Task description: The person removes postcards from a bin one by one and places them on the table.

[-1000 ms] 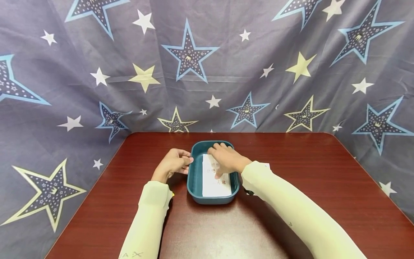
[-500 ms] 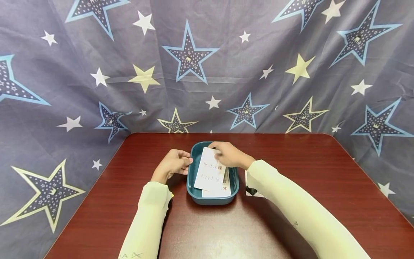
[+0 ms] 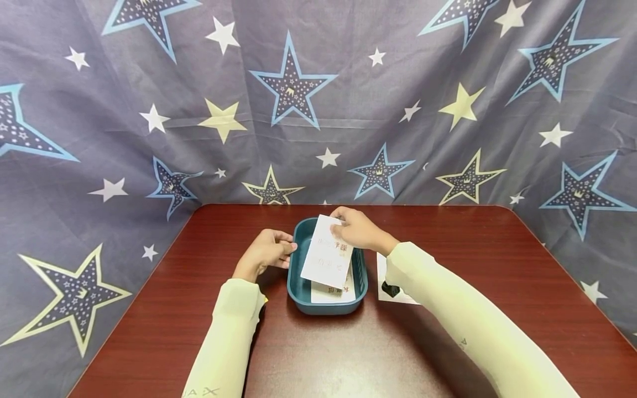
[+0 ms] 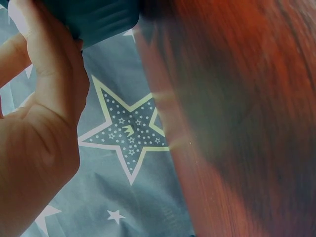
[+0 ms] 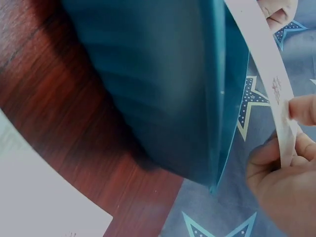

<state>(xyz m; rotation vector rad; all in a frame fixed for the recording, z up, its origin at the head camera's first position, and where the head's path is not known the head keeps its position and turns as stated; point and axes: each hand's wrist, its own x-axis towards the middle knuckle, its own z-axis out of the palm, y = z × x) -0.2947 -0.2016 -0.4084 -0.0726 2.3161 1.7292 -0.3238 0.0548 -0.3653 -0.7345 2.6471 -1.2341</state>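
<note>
A white card (image 3: 325, 255) with printed characters is pinched between the thumb and fingers of my right hand (image 3: 358, 228), tilted over a dark teal plastic basket (image 3: 294, 287). In the right wrist view the card (image 5: 269, 64) appears nearly edge-on, bowed slightly, beyond the basket's wall (image 5: 158, 84). Another printed white card (image 3: 332, 296) lies inside the basket, partly covered by the held one. My left hand (image 3: 266, 250) holds the basket's left rim, thumb at the edge and fingers along the outer wall. The left wrist view shows its fingers (image 4: 54, 54) against the basket.
A white card with a black picture (image 3: 393, 290) lies on the table right of the basket, partly under my right sleeve. The reddish-brown wooden table (image 3: 214, 342) ends at a grey curtain (image 3: 308, 155) printed with stars.
My right hand has taken hold of a card in the basket and raised it up toward the far right rim. The lower card now shows. The left hand stays at the rim.
</note>
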